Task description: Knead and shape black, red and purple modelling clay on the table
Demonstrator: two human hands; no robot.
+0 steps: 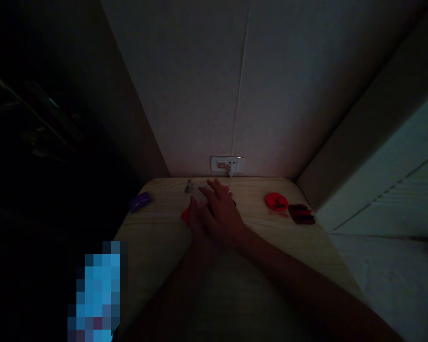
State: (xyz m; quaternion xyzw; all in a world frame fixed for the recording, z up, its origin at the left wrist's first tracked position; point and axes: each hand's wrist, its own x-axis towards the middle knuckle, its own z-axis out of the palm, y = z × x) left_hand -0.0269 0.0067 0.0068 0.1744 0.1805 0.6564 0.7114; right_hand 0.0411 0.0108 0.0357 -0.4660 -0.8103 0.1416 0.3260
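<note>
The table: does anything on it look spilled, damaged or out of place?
The purple item looks oddly placed: it seems to overhang the left edge of the table. I see no clear spill or damage.

I can't read any text, brand or number here — it's too dim. The black marks (189, 186) on the table (157, 232) are too small to make out, as are those on the red disc (270, 199) and the wall socket (214, 164).
</note>
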